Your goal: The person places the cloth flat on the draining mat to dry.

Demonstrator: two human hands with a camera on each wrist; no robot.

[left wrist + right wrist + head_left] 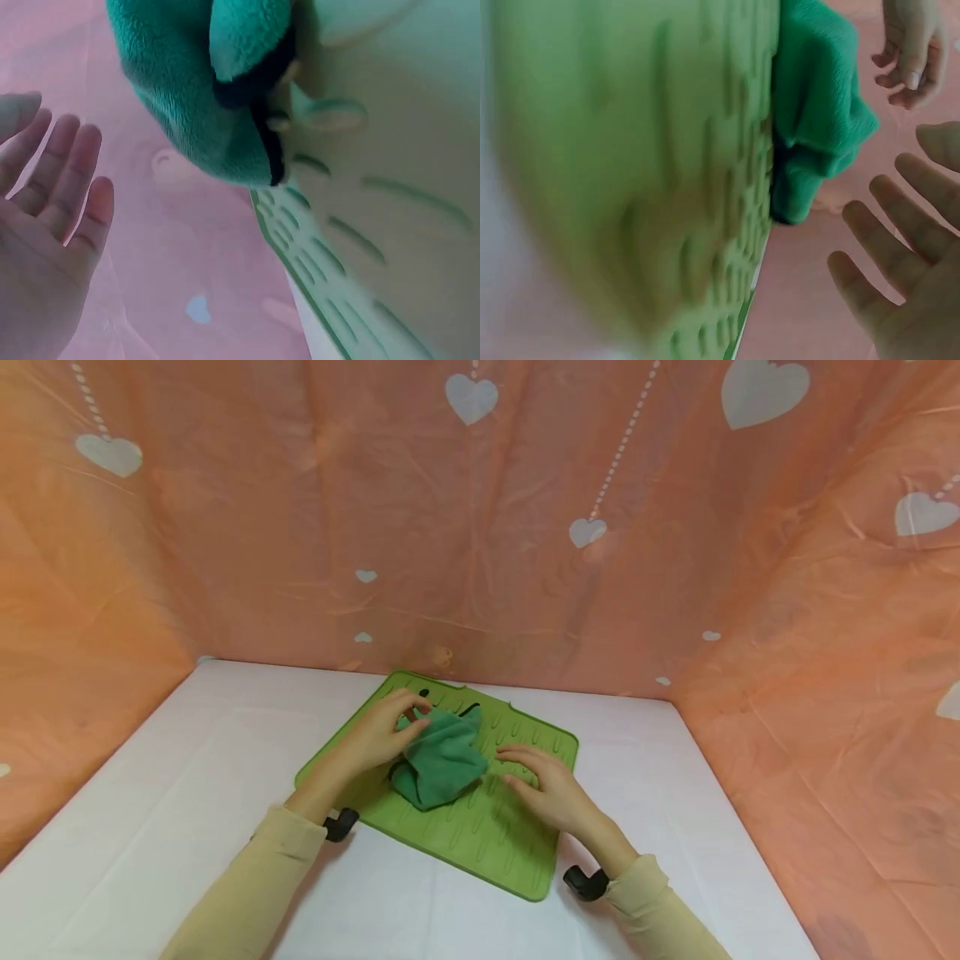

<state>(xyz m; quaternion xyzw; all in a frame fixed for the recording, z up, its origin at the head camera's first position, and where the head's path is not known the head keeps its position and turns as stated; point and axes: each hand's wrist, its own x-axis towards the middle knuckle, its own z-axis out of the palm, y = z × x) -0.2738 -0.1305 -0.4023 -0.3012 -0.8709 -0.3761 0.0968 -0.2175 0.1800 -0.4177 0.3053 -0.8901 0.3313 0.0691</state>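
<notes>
A crumpled green cloth with dark edging lies bunched on a lime-green ridged mat. Over the cloth's left side hovers my left hand, its fingers loosely bent. The left wrist view shows this hand apart from the cloth, with nothing in its fingers. To the right of the cloth, my right hand is held above the mat, fingers spread and relaxed. In the right wrist view a gap separates that hand from the cloth.
The mat lies at an angle on a white-covered table. Orange-pink sheeting with white hearts hangs behind the table and along both sides. A black wrist camera juts from the right wrist, and another from the left.
</notes>
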